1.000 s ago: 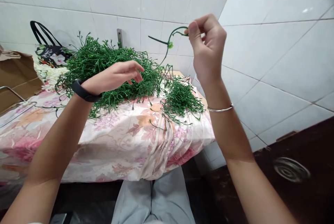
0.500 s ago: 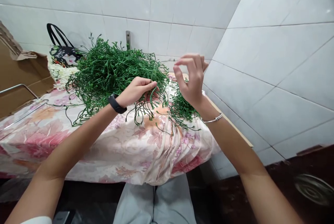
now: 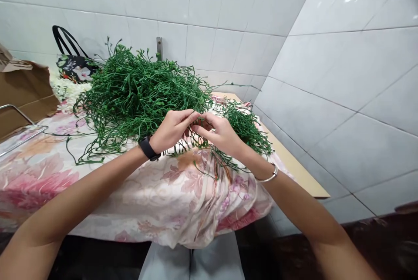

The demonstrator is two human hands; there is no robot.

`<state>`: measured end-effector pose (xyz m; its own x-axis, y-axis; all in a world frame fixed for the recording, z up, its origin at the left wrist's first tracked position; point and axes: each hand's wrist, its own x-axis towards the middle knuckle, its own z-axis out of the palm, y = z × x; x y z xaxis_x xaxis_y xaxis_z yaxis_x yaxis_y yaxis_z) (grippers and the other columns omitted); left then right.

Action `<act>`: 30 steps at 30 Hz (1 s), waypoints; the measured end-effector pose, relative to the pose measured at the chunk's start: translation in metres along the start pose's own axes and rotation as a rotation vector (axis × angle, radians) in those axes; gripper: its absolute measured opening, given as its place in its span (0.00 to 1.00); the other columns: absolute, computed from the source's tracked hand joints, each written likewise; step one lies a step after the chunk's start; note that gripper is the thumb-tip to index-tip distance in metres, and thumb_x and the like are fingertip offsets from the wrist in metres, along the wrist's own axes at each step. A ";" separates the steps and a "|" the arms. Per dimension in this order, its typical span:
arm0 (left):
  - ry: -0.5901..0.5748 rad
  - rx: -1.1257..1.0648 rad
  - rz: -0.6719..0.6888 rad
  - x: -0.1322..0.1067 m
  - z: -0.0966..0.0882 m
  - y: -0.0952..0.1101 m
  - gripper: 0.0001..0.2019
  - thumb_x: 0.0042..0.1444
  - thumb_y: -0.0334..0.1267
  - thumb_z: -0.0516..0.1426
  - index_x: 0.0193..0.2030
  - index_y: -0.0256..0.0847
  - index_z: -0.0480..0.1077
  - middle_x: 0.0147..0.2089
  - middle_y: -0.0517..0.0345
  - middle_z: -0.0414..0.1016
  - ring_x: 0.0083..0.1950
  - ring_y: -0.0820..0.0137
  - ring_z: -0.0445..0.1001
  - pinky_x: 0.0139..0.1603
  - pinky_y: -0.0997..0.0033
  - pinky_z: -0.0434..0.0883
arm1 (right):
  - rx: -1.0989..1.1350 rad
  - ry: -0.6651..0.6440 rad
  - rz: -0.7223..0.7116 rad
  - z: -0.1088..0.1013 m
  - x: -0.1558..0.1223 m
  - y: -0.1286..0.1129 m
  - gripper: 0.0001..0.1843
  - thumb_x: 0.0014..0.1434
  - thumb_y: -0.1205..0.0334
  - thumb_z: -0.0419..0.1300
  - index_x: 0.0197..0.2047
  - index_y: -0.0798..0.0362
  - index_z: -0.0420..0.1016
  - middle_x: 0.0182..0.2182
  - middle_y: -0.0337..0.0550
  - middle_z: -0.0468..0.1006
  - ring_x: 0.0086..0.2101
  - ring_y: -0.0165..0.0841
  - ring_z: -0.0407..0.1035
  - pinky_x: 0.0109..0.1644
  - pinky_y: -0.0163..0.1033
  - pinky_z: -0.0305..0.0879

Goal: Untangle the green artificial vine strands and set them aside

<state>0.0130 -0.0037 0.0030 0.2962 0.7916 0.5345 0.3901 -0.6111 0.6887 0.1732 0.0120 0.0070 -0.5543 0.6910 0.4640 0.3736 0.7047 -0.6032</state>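
Green stems (image 3: 137, 92) on pink floral cloth (image 3: 98, 188).

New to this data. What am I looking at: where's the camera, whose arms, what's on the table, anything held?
No machine here: a person works bare-handed. Every picture comes from a camera on their head, looking forward and down, so the arms entering from below are their own. The left hand, with a black band, and the right hand, with a bangle, meet fingertip to fingertip and pinch thin green stems at the near edge of a big pile. A smaller pile lies right of it. Both rest on a floral cloth. At the far left are a cardboard box, a dark bag and white flowers. Tiled walls stand behind.
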 end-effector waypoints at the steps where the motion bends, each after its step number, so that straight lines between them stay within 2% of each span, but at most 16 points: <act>1: 0.013 0.082 0.027 0.000 -0.001 -0.002 0.17 0.59 0.45 0.45 0.25 0.37 0.61 0.19 0.64 0.59 0.20 0.79 0.59 0.21 0.79 0.57 | 0.013 -0.018 0.007 0.001 -0.001 -0.001 0.11 0.55 0.55 0.53 0.31 0.55 0.64 0.21 0.34 0.60 0.23 0.23 0.53 0.26 0.32 0.49; 4: 0.064 0.409 0.135 0.000 -0.004 -0.006 0.16 0.60 0.41 0.45 0.23 0.38 0.56 0.17 0.65 0.54 0.19 0.79 0.52 0.22 0.77 0.52 | 0.078 -0.066 0.029 0.002 -0.003 -0.002 0.11 0.57 0.58 0.50 0.27 0.55 0.62 0.20 0.33 0.55 0.22 0.22 0.50 0.25 0.33 0.47; 6: 0.093 0.579 0.203 0.000 -0.006 -0.008 0.15 0.60 0.40 0.45 0.23 0.38 0.55 0.18 0.65 0.55 0.20 0.78 0.51 0.23 0.75 0.50 | 0.129 -0.085 0.034 0.002 -0.003 -0.002 0.12 0.58 0.58 0.50 0.25 0.55 0.60 0.20 0.33 0.55 0.22 0.23 0.50 0.26 0.33 0.48; 9: 0.141 0.696 0.266 0.000 -0.006 -0.009 0.14 0.61 0.40 0.44 0.25 0.39 0.57 0.20 0.62 0.59 0.21 0.77 0.54 0.24 0.74 0.50 | 0.156 -0.088 0.041 0.002 -0.002 -0.003 0.13 0.58 0.58 0.49 0.25 0.54 0.59 0.21 0.34 0.56 0.23 0.23 0.51 0.27 0.33 0.48; 11: 0.180 0.731 0.272 -0.001 -0.005 -0.009 0.14 0.61 0.40 0.43 0.26 0.38 0.58 0.20 0.62 0.60 0.21 0.76 0.56 0.24 0.74 0.49 | 0.099 -0.067 0.036 0.003 -0.003 -0.005 0.14 0.59 0.58 0.48 0.24 0.54 0.57 0.21 0.34 0.56 0.24 0.24 0.51 0.27 0.33 0.48; 16: 0.265 0.689 0.235 0.000 -0.002 -0.007 0.14 0.60 0.40 0.44 0.24 0.39 0.55 0.18 0.64 0.55 0.20 0.77 0.53 0.23 0.73 0.47 | -0.216 0.039 -0.005 0.005 -0.007 -0.014 0.14 0.61 0.61 0.45 0.23 0.53 0.52 0.19 0.33 0.54 0.21 0.24 0.48 0.27 0.35 0.44; 19: 0.272 0.576 0.225 0.001 -0.004 -0.003 0.17 0.59 0.40 0.46 0.21 0.39 0.49 0.16 0.66 0.47 0.19 0.78 0.47 0.23 0.74 0.47 | -0.278 0.004 -0.076 -0.003 -0.006 -0.013 0.13 0.61 0.60 0.45 0.25 0.53 0.53 0.19 0.34 0.55 0.21 0.24 0.48 0.28 0.34 0.45; 21: 0.241 0.497 0.217 0.001 -0.006 0.000 0.18 0.59 0.40 0.47 0.20 0.39 0.47 0.16 0.67 0.45 0.18 0.79 0.45 0.22 0.75 0.47 | -0.202 -0.070 -0.117 -0.013 -0.004 -0.009 0.14 0.61 0.59 0.46 0.25 0.53 0.57 0.20 0.34 0.57 0.22 0.23 0.50 0.27 0.33 0.47; 24: 0.159 0.422 0.216 0.000 -0.008 0.005 0.19 0.59 0.41 0.47 0.19 0.39 0.49 0.15 0.67 0.47 0.18 0.79 0.47 0.22 0.76 0.48 | -0.087 -0.143 -0.132 -0.029 -0.001 -0.002 0.15 0.61 0.56 0.46 0.27 0.54 0.63 0.20 0.35 0.60 0.23 0.24 0.54 0.28 0.32 0.50; 30: 0.043 0.357 0.196 -0.005 -0.004 0.009 0.17 0.59 0.40 0.47 0.19 0.38 0.54 0.15 0.67 0.54 0.17 0.81 0.51 0.21 0.78 0.51 | -0.329 -0.059 -0.214 -0.040 0.002 0.010 0.17 0.60 0.54 0.47 0.25 0.54 0.64 0.21 0.37 0.63 0.24 0.26 0.56 0.31 0.34 0.51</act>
<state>0.0111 -0.0129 0.0087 0.3611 0.6550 0.6638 0.6104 -0.7042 0.3628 0.2058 0.0267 0.0282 -0.6834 0.5196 0.5128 0.4581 0.8522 -0.2529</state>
